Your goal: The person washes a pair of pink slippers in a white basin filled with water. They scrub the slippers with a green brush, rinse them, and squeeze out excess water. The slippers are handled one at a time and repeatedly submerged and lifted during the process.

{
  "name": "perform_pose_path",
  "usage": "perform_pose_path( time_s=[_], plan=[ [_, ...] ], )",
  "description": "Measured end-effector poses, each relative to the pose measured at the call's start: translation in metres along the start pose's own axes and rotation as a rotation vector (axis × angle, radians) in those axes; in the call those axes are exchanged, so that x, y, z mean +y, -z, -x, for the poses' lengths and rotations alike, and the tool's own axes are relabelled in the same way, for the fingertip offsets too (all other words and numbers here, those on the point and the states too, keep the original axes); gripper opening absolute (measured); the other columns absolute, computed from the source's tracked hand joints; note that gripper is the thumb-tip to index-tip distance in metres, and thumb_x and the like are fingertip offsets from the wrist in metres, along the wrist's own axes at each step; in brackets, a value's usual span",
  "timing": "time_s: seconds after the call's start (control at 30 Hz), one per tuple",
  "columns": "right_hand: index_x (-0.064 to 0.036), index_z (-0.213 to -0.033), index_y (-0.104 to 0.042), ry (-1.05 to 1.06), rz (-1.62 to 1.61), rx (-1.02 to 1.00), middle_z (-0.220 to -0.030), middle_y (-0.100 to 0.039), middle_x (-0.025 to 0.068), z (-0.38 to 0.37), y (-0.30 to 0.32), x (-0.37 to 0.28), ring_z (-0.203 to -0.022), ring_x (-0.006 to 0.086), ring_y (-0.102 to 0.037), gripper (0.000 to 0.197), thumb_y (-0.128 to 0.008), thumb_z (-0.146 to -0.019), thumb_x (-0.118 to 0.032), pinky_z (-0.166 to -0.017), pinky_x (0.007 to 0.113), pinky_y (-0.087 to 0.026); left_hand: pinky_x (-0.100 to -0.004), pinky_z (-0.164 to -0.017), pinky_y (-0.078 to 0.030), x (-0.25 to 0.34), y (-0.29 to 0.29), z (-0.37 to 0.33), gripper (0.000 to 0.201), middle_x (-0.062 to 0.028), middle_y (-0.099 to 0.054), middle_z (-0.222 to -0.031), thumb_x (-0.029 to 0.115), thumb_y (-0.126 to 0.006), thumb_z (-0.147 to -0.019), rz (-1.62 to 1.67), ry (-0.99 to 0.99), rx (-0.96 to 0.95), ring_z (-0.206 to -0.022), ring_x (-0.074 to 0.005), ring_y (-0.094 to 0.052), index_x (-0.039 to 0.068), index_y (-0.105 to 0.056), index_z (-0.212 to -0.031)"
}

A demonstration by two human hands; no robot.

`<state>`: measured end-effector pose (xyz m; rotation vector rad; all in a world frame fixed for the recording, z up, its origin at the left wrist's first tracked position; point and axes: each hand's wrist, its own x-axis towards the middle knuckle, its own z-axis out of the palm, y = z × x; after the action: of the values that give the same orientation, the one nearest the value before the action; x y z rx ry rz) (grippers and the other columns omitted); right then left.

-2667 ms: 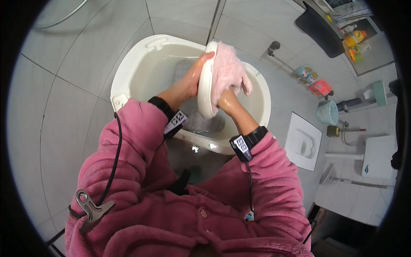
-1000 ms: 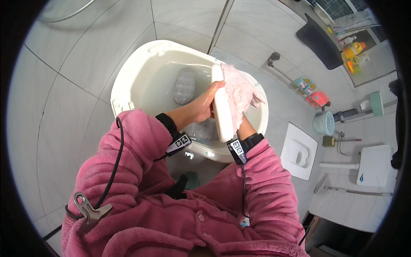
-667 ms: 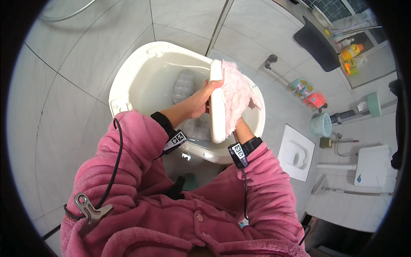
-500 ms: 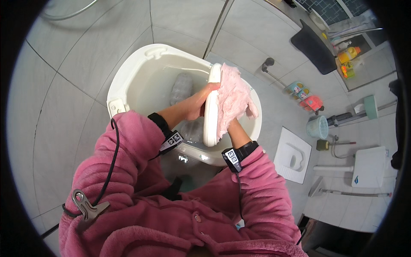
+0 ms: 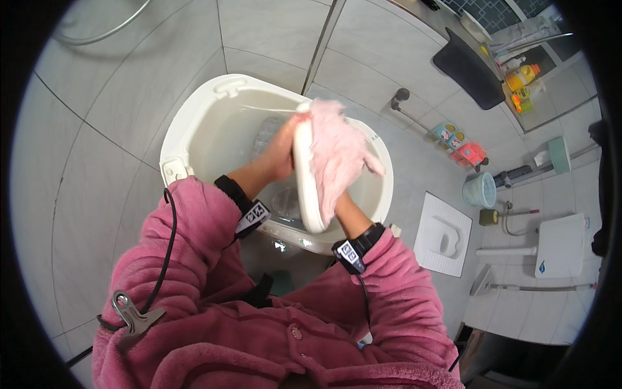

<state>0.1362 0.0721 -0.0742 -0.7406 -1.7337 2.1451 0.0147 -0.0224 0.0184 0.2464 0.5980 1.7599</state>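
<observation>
A pink plush slipper with a thick white sole is held up on its side over a white plastic tub. My left hand is closed on the sole's left side, its fingers near the upper end. My right forearm runs up to the slipper's lower right, where the hand goes into or behind the plush; its fingers are hidden. Water stands in the tub, and a translucent grey ribbed shape shows in it beside my left hand. A similar rounded shape lies below, partly covered.
To the tub's right, a white squat toilet is set in the grey tiled floor. A pale bucket stands beyond it. A wall rail and a dark panel are at the upper right. A metal clip holds a cable on my left sleeve.
The slipper has moved a little left, and its lower end has dropped slightly and swung toward me. Both hands have moved with it; my left hand now looks blurred.
</observation>
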Motion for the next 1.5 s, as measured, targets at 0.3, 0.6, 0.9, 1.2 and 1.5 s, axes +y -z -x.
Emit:
perform_pose_path(
  time_s=[0.3, 0.6, 0.9, 1.2, 1.5],
  plan=[
    [-0.0060, -0.151, -0.037, -0.066, -0.261, 0.083, -0.142, -0.051, 0.0126, 0.024, -0.011, 0.012, -0.130, 0.0248, -0.047, 0.049, -0.039, -0.108, -0.031, -0.109, 0.034, -0.041, -0.0405, -0.108, -0.045, -0.016, 0.003, -0.003, 0.072, -0.0167, -0.060, -0.132, 0.054, -0.064, -0.094, -0.008, 0.100, -0.114, -0.122, -0.0271, -0.058, 0.005, -0.047, -0.144],
    [-0.0036, -0.143, -0.047, -0.010, -0.252, -0.002, -0.134, -0.059, 0.0130, -0.025, -0.001, -0.003, -0.120, 0.0259, -0.057, 0.044, -0.046, -0.106, -0.026, -0.103, 0.037, -0.047, -0.0446, -0.107, -0.045, -0.021, 0.017, -0.014, 0.077, -0.0183, -0.052, -0.138, 0.040, -0.067, -0.088, 0.012, 0.106, 0.111, -0.126, -0.0304, -0.054, 0.010, -0.034, -0.151],
    [0.0017, -0.137, -0.052, 0.609, 0.781, -0.163, -0.136, -0.058, 0.0229, -0.012, -0.009, -0.031, -0.129, 0.0390, -0.052, 0.046, -0.048, -0.093, -0.010, -0.111, 0.041, -0.039, -0.0461, -0.107, -0.045, -0.010, 0.004, -0.001, 0.080, -0.0187, -0.052, -0.137, 0.038, -0.066, -0.088, -0.034, 0.153, 0.143, -0.126, -0.0322, -0.053, 0.008, -0.030, -0.153],
    [-0.0006, -0.146, -0.042, 0.008, -0.061, -0.030, -0.143, -0.051, 0.0186, -0.023, -0.012, -0.026, -0.134, 0.0332, -0.047, 0.051, -0.047, -0.099, -0.017, -0.115, 0.039, -0.035, -0.0454, -0.106, -0.046, -0.025, -0.007, 0.005, 0.081, -0.0176, -0.047, -0.140, 0.033, -0.065, -0.088, -0.249, -0.114, 0.181, -0.128, -0.0309, -0.051, 0.015, -0.025, -0.156],
    [-0.0042, -0.145, -0.045, 0.472, 0.452, 0.037, -0.138, -0.056, 0.0137, -0.009, -0.018, -0.020, -0.128, 0.0288, -0.052, 0.045, -0.045, -0.104, -0.025, -0.109, 0.037, -0.041, -0.0456, -0.106, -0.047, 0.003, 0.018, -0.017, 0.074, -0.0225, -0.061, -0.130, 0.046, -0.063, -0.090, -0.036, 0.103, 0.020, -0.117, -0.0331, -0.062, -0.002, -0.044, -0.143]
  ],
)
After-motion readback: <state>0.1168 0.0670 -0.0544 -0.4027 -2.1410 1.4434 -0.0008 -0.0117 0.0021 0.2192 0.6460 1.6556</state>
